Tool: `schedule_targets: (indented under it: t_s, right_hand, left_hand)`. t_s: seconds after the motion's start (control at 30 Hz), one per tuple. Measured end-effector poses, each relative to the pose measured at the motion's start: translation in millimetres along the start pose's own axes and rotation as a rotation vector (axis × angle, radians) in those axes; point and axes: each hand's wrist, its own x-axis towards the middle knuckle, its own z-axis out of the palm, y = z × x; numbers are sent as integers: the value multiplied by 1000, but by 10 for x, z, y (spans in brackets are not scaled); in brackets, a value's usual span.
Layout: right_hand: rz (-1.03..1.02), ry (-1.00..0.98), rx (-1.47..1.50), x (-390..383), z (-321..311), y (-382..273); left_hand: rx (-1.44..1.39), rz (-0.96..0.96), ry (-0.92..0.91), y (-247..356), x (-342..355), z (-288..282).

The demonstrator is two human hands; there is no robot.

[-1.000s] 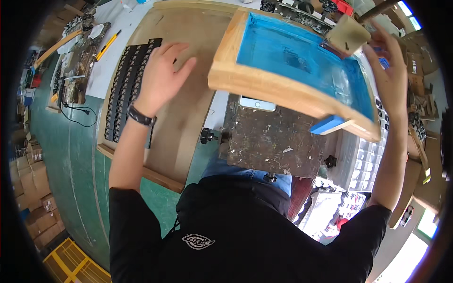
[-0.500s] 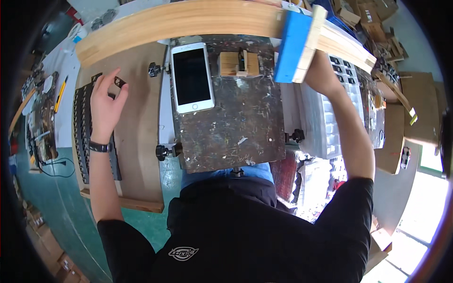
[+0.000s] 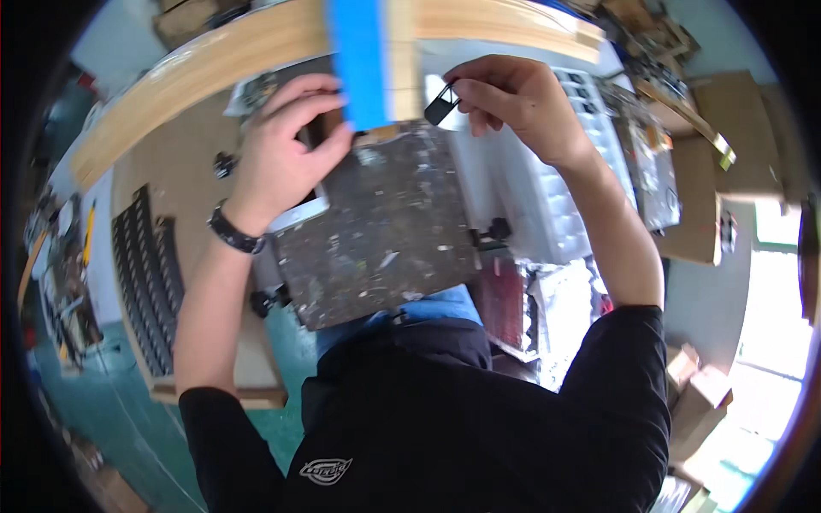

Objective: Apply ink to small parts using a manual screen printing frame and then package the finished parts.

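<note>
My right hand [image 3: 522, 107] pinches a small black clip-like part [image 3: 441, 107] with a thin open frame, right of the blue block. My left hand [image 3: 286, 150] reaches to the left edge of that blue block [image 3: 359, 68], fingers curled and thumb toward them. Its fingertips are blurred and partly covered, so what they hold is hidden. Just beyond the thumb, a sliver of a small wooden block [image 3: 376, 135] shows on the dark, scuffed work board [image 3: 385, 222]. A white phone [image 3: 304, 214] lies mostly under my left hand.
A long wooden beam [image 3: 214, 64] crosses the top of the view. Black strips of parts [image 3: 145, 274] lie in a shallow tray [image 3: 239, 342] at left. Clear plastic trays [image 3: 547, 205] stand at right. Black clamp knobs [image 3: 492, 232] stick out at the board's sides.
My left hand has moved right from the tray side to the board's far edge. My right hand has come out from behind the blue block with the black part. The whole view has shifted.
</note>
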Motion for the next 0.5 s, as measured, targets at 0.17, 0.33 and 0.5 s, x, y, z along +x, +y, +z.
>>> schedule_targets:
  t_s: [0.17,0.33,0.5]
  right_hand:
    - [170,388,-3,-682,-1261,302]
    - [320,659,-41,-1036,-2008,703]
    - [380,582,-172,-977,-1987,943]
  left_hand:
    - [-98,-64,-174,141,119,213]
    - [34,111,-217,324,71,87]
    - [23,85,-151,384,-270,-156]
